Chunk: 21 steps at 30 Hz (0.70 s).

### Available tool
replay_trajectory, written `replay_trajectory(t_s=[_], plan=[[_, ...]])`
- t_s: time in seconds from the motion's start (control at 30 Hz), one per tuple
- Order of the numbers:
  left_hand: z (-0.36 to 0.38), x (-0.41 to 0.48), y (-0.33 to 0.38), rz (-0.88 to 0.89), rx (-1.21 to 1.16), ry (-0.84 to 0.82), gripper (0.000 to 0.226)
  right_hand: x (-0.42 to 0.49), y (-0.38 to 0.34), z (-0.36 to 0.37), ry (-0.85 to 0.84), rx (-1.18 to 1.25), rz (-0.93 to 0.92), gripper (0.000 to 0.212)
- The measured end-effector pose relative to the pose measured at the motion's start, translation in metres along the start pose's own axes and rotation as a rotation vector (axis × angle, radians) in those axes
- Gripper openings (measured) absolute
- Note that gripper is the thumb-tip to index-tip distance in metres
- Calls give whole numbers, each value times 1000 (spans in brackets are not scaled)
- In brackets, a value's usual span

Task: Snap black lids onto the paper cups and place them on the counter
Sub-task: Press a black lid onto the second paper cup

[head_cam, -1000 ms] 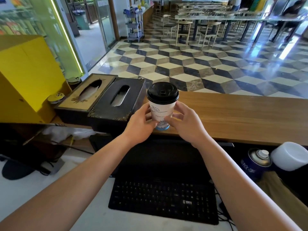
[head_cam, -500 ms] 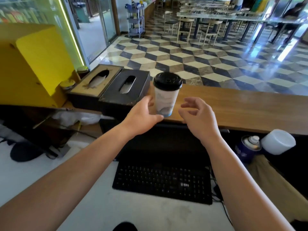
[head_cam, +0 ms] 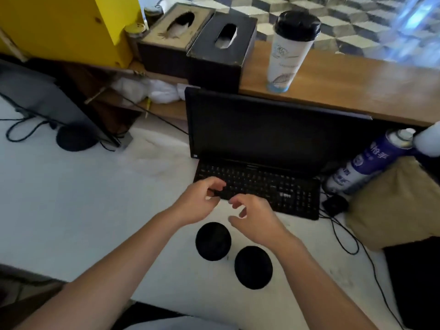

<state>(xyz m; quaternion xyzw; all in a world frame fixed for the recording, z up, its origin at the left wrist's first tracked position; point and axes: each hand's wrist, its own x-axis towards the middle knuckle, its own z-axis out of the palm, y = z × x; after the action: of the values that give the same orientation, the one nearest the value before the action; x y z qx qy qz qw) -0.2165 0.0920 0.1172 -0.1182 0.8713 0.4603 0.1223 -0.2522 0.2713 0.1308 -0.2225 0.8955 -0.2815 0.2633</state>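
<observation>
So both our hands are empty, fingers loosely curled and spread: left hand (head_cam: 198, 203) and right hand (head_cam: 256, 221) hover side by side over the near edge of the keyboard (head_cam: 259, 190). Just below our fingers, two black lids (head_cam: 213, 241) sit on the white desk (head_cam: 71, 198). Way beyond our fingertips, past the monitor (head_cam: 262, 129), the lidded paper cup (head_cam: 289, 52) stands upright on the wooden counter (head_cam: 357, 86), beside the black tissue box (head_cam: 219, 51).
</observation>
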Motion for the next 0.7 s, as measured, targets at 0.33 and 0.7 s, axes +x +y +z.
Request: replay_trajectory(t_s=[0.33, 0.7], plan=[[42, -42, -113, -223, -147, 13, 75, -9, -1, 71, -191, -233, -54, 77], [67, -57, -111, -194, -247, -140, 88, -6, -3, 86, 36, 42, 91, 58]])
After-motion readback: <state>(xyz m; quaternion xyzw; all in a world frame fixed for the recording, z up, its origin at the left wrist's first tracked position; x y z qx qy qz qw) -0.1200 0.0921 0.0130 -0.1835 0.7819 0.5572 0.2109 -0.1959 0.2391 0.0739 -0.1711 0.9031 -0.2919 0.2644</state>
